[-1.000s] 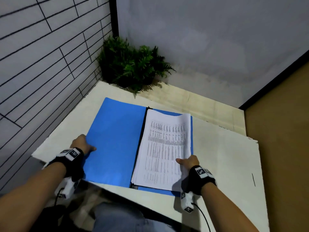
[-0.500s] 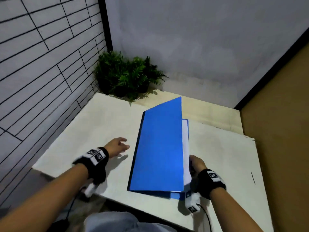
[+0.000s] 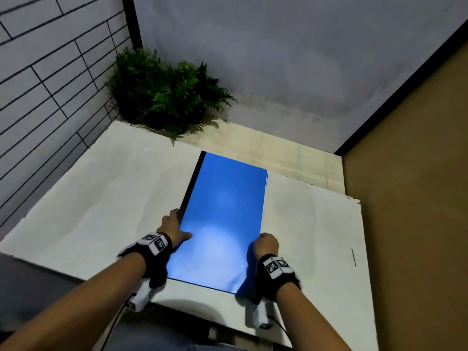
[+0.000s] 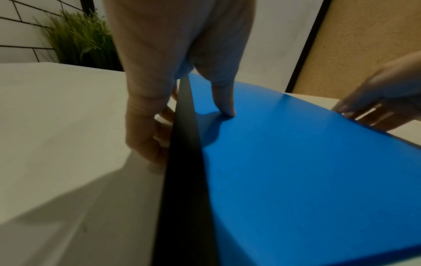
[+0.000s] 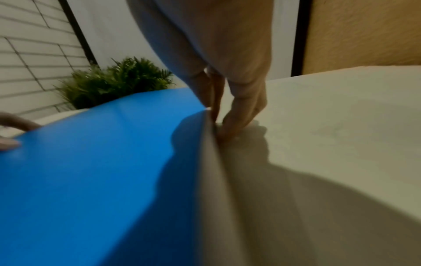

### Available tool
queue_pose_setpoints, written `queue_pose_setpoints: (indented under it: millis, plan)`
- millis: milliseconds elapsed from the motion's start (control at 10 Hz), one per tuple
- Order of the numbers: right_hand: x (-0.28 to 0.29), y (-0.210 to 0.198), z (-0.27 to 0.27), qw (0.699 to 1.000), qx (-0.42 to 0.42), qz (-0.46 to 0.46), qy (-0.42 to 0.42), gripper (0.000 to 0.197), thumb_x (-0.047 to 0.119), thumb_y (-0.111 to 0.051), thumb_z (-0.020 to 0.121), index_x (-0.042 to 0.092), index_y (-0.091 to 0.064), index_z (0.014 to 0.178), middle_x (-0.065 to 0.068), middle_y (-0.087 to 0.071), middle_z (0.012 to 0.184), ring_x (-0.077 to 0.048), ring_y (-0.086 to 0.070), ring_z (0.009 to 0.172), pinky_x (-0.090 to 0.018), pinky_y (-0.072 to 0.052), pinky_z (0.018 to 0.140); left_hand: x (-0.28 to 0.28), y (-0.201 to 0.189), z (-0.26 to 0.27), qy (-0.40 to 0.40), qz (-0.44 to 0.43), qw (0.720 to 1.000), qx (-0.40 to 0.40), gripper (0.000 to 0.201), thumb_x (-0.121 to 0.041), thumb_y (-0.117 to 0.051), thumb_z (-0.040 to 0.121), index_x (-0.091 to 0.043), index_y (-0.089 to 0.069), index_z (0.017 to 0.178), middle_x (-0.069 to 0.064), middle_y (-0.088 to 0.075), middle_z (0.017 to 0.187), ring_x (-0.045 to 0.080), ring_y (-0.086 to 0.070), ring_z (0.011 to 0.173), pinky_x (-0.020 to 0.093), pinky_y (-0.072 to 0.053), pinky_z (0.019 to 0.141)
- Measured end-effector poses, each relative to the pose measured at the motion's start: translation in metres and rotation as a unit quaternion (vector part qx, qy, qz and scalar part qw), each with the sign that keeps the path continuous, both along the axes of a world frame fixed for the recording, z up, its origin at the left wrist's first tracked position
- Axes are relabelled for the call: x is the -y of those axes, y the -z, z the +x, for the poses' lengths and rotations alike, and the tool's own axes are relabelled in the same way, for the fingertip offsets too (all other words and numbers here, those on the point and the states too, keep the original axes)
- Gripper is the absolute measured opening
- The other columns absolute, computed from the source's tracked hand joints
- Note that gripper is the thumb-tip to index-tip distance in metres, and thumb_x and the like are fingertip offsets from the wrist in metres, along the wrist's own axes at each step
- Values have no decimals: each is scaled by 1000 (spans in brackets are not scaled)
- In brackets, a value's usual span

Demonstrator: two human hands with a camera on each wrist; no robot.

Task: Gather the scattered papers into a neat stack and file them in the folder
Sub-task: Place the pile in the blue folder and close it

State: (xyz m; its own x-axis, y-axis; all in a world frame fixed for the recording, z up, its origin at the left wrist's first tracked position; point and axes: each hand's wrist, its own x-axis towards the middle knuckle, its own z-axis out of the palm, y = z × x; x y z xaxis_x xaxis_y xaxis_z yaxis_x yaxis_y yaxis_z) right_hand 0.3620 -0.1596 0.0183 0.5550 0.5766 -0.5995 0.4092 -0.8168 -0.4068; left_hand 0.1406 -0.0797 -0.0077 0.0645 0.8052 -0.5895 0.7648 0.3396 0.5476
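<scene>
The blue folder (image 3: 222, 224) lies shut on the white table (image 3: 101, 198), its black spine (image 3: 192, 183) on the left. My left hand (image 3: 174, 229) grips the spine side, thumb (image 4: 224, 100) on the cover and fingers (image 4: 145, 140) curled down along the spine. At the open right side, my right hand (image 3: 266, 243) is curled over the edge, its fingers (image 5: 239, 115) reaching down to the table. A white edge of the paper stack (image 5: 218, 180) shows under the cover in the right wrist view. The rest of the papers are hidden inside.
A green potted plant (image 3: 164, 92) stands at the table's far left corner against the tiled wall. A grey wall closes the back and a tan panel (image 3: 417, 173) the right. The table's front edge runs just below my wrists.
The folder's cover has swung over from the left and shut on the papers. My left hand moved right to the spine; my right hand stayed at the right edge.
</scene>
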Motion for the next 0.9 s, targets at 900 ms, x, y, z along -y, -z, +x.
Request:
queue_pose_setpoints:
  millis: [900]
  plan:
    - [63,8,113,988,33,-1,150,47,13,-52,90,-7,-39,131,-27,-42,138,-41,-42,126,-40,-36,101,38,-22,143,232,-51,968,-77,75,-23,-68,78,-5,-23,135,23,-37,136,40,-46,122,45,-40,99]
